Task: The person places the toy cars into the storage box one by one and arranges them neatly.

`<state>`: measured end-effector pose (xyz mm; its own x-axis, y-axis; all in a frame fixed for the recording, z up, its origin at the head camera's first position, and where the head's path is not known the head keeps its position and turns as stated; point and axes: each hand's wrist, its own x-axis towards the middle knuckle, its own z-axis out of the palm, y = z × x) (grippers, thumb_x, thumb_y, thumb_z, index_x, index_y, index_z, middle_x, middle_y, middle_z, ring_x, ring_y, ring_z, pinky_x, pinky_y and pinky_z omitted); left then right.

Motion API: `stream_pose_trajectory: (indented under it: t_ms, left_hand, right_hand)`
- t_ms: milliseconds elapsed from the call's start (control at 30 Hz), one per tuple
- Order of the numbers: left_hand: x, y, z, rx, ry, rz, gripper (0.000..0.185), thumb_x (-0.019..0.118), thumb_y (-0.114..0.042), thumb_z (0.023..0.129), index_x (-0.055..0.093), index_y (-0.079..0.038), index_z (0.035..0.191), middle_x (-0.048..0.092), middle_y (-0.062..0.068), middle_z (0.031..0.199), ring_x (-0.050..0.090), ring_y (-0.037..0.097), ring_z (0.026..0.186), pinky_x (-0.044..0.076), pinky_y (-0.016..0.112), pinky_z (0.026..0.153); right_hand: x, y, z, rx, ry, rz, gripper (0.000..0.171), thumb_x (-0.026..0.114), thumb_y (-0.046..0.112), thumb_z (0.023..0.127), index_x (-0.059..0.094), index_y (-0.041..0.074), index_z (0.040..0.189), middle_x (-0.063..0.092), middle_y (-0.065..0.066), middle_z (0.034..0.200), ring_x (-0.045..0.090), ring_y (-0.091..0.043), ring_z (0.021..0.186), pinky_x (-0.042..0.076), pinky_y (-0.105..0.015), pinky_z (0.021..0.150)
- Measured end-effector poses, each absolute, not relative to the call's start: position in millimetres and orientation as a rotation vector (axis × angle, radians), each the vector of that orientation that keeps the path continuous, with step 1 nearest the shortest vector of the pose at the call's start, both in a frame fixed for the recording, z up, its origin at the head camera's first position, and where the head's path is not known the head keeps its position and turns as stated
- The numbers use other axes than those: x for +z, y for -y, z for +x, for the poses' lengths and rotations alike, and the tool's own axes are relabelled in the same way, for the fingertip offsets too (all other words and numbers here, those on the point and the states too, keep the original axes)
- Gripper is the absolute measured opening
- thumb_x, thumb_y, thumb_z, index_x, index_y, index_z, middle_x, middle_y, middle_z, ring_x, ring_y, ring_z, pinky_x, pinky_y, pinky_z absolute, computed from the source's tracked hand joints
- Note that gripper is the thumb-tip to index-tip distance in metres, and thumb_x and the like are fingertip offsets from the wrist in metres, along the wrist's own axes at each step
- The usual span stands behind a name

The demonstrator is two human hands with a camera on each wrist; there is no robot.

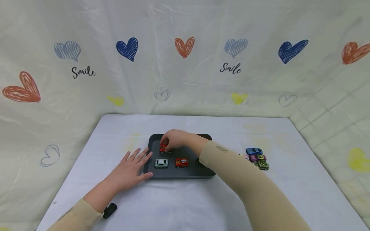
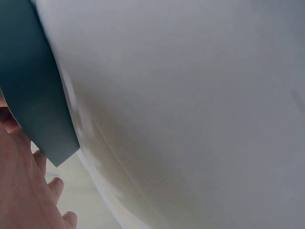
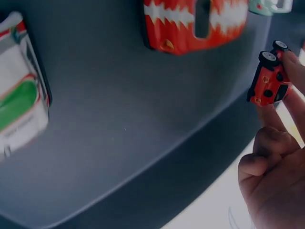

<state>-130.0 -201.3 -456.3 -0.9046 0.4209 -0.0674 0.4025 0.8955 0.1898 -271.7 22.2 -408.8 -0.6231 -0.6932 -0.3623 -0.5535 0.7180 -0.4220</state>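
We saw a small red car [image 1: 162, 148] pinched between the thumb and fingers of the right hand [image 1: 175, 138], in the far left part of a dark tray [image 1: 173, 174]; we could not tell whether its wheels touched the tray. Nearer us in the tray stood a pale car [image 1: 161, 163] and, to its right, a second red car [image 1: 181, 163], with a white and green car [image 3: 19, 102] showing in the right wrist view. The left hand [image 1: 130, 170] held nothing, its fingers spread wide at the tray's left edge. Well to the right, a blue car [image 1: 254, 151], a purple car [image 1: 257, 158] and a green car [image 1: 263, 165] sat close together on the white cloth [image 1: 167, 205].
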Motion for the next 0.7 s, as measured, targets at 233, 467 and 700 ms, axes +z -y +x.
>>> stream_pose_trajectory:
  t_ms: [233,467,700]
  left_hand:
    - [-456.2,200.8,-131.5,0.265,-2.948,0.648,0.084,0.050,-0.068,0.093,0.029,-0.020,0.158,0.021,0.003,0.165,0.015,0.034,0.151,0.009,0.060,0.119]
    - [-452.7,199.9,-132.2,0.234,-2.934,0.638,0.084,0.049,-0.068,0.093,0.026,-0.022,0.159,0.018,0.001,0.165,0.013,0.033,0.151,0.009,0.060,0.119]
    - [-454.6,202.2,-131.7,0.266,-2.952,0.640,0.083,0.053,-0.064,0.093,0.028,-0.021,0.159,0.020,0.003,0.165,0.015,0.034,0.151,0.010,0.060,0.119]
  right_hand:
    - [-422.5,-14.8,-270.7,-0.359,-2.414,-0.930,0.041,0.074,0.026,0.091,0.066,0.016,0.130,0.067,0.004,0.102,0.064,-0.005,0.079,0.053,-0.026,0.074]
    - [-427.4,-11.1,-269.1,-0.312,-2.420,-0.957,0.042,0.074,0.029,0.092,0.066,0.017,0.131,0.068,0.004,0.105,0.063,-0.005,0.083,0.053,-0.027,0.077]
    - [-427.3,-6.6,-267.1,-0.279,-2.436,-1.000,0.042,0.074,0.033,0.092,0.066,0.018,0.130,0.069,0.005,0.106,0.062,-0.006,0.087,0.053,-0.027,0.079]
